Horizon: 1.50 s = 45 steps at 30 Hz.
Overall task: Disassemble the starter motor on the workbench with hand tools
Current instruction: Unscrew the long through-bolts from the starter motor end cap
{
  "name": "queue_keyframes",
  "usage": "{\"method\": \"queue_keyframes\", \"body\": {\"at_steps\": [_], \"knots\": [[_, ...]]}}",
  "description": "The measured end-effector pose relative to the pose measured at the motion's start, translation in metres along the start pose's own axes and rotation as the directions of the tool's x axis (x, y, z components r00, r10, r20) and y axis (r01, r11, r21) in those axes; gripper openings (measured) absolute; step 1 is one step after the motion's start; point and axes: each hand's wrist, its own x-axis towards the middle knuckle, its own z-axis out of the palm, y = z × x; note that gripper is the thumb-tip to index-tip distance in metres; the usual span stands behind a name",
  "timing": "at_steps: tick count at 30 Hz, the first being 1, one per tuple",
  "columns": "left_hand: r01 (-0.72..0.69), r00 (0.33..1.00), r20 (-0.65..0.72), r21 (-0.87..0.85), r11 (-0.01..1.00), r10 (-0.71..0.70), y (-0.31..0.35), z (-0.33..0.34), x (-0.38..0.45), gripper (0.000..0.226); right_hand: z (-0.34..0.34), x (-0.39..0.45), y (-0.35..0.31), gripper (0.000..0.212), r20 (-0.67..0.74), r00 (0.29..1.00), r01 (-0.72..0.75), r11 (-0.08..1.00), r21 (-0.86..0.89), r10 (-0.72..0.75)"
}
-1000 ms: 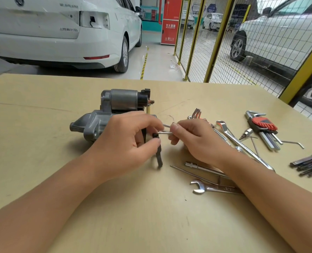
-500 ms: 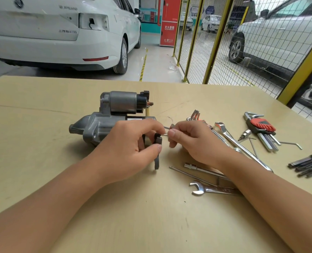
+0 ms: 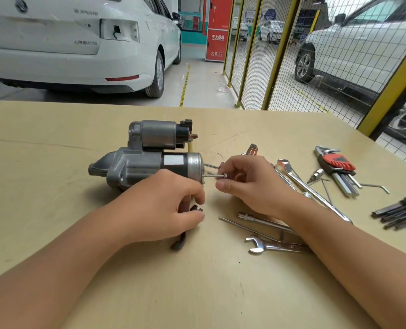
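The grey starter motor [image 3: 147, 166] lies on its side on the wooden workbench [image 3: 54, 233], nose to the left, solenoid on top. A thin silver through bolt [image 3: 212, 176] sticks out of its round right end cap. My right hand [image 3: 249, 184] pinches the bolt's head between thumb and fingertips. My left hand [image 3: 164, 210] is in front of the motor and grips a small dark wrench [image 3: 179, 243], whose lower end pokes out under the palm onto the bench. The motor's lower right corner is hidden behind my left hand.
Loose tools lie to the right: an open-end spanner [image 3: 272, 246], a long thin rod [image 3: 244, 227], a long combination wrench [image 3: 313, 189], a red-handled hex key set [image 3: 337, 165], a green hex key set [image 3: 401, 210]. Beyond the bench stand a white car [image 3: 78, 43] and a yellow mesh fence [image 3: 280, 55].
My left hand has dropped down and away from the motor's end cap with the dark wrench. The bolt now shows between cap and my right fingers, which still pinch it.
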Motion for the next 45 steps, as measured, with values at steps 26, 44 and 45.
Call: {"method": "queue_keyframes", "body": {"at_steps": [26, 44, 45], "knots": [[-0.051, 0.962, 0.271, 0.05, 0.997, 0.036, 0.0, -0.014, -0.006, 0.018, -0.002, 0.002, 0.007, 0.018, 0.039, 0.998, -0.045, 0.991, 0.127, 0.04], [-0.053, 0.964, 0.26, 0.02, 0.998, 0.046, -0.002, -0.013, -0.006, 0.019, -0.003, 0.003, 0.009, 0.022, 0.029, 0.998, -0.063, 0.984, 0.168, 0.059], [-0.055, 0.97, 0.239, 0.02, 0.998, 0.048, -0.001, -0.012, -0.005, 0.018, -0.004, 0.003, 0.009, 0.014, 0.016, 0.999, -0.034, 0.984, 0.174, 0.032]]}}
